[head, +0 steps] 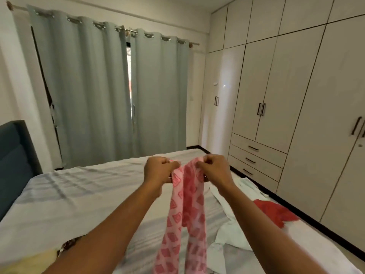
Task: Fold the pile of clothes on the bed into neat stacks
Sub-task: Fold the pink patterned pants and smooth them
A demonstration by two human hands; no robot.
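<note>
A pink garment with a red square print [185, 210] hangs in front of me above the bed [79, 194]. My left hand [158, 169] grips its top edge on the left, fingers curled round the cloth. My right hand [215, 169] pinches the top edge on the right, close to the other hand. The cloth falls in two long strips toward the lower edge of the view. On the bed's right side lie a crumpled white garment [231, 232] and a red garment [276, 212].
A pale yellow and brown patterned cloth [49, 256] lies at the bed's near left corner. A blue headboard [13, 161] stands on the left. Grey curtains [110, 91] cover the far wall. Cream wardrobes with drawers [276, 115] line the right side, past a narrow floor strip.
</note>
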